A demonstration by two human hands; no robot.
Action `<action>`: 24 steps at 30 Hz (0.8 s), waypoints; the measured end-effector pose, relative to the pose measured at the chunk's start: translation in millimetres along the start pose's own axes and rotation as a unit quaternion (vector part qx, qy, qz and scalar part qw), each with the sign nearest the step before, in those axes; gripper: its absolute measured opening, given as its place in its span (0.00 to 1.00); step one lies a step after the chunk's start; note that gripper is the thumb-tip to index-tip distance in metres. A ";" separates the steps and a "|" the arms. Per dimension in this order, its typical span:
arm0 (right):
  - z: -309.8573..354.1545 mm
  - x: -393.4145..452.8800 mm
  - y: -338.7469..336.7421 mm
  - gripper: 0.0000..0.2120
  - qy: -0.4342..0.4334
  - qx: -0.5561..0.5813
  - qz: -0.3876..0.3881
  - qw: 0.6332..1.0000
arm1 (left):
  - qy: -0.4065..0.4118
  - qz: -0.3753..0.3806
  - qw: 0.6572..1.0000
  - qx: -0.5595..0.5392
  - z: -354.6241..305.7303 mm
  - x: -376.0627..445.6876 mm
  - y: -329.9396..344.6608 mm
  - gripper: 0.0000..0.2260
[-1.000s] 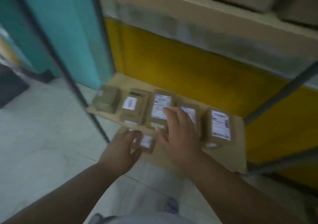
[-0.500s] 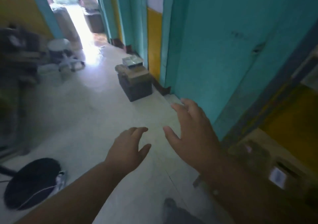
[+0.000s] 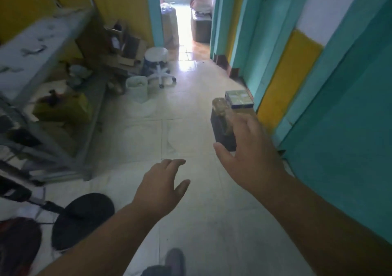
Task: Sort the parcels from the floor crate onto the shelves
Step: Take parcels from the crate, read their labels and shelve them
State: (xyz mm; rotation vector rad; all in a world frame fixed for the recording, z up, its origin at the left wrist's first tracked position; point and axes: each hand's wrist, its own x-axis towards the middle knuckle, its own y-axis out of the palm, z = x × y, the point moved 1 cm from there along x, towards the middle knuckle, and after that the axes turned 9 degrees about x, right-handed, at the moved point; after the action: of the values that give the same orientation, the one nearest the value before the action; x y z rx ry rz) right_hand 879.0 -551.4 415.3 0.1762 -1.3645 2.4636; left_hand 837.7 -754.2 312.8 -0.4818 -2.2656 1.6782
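A dark crate (image 3: 222,129) stands on the tiled floor by the teal wall, with brown parcels (image 3: 220,106) on top and a blue-and-white box (image 3: 238,99) just behind them. My right hand (image 3: 250,148) is stretched out in front of the crate, fingers spread, holding nothing, and it hides the crate's near side. My left hand (image 3: 162,182) hovers lower and to the left over bare floor, open and empty. The shelf with the parcels I was sorting is out of view.
A metal rack (image 3: 42,84) with clutter lines the left side. A white swivel stool (image 3: 158,63) and a pale bucket (image 3: 136,87) stand ahead on the left. A black round seat (image 3: 82,218) is near my left arm. A bright doorway (image 3: 186,10) lies ahead.
My view has swung left, away from the parcel shelf, toward the corridor and the floor crate. Both hands left the shelf's parcels and now reach forward empty.
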 end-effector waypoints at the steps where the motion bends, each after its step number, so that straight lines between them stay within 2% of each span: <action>1: 0.8 27.8 13.0 0.28 -0.001 0.001 -0.002 1.000 | -0.008 -0.002 1.000 -0.003 13.5 25.8 0.7 0.24; 7: -9.8 170.0 60.4 0.27 0.043 -0.003 -0.021 0.999 | 0.040 0.010 0.999 0.001 63.9 196.6 1.4 0.24; 11: -31.7 241.3 51.2 0.28 0.089 -0.014 -0.052 0.995 | 0.101 0.044 0.994 0.010 58.4 306.1 -9.3 0.24; 16: -97.0 338.8 58.4 0.27 0.133 -0.031 -0.104 0.985 | 0.153 0.059 0.986 -0.002 32.1 454.7 15.8 0.24; 20: -155.9 437.2 72.4 0.26 0.144 -0.027 -0.132 0.980 | 0.155 0.072 0.985 -0.013 15.8 568.4 37.8 0.24; 24: -189.4 550.6 81.3 0.27 0.149 -0.028 -0.111 0.982 | 0.136 0.070 0.988 -0.001 22.2 669.1 24.9 0.24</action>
State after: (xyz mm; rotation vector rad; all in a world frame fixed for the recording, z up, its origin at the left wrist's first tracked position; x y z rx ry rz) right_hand 342.0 -313.2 390.6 -0.0503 -1.2126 2.1628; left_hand 225.4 -482.7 300.1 -0.8331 -2.0771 1.5646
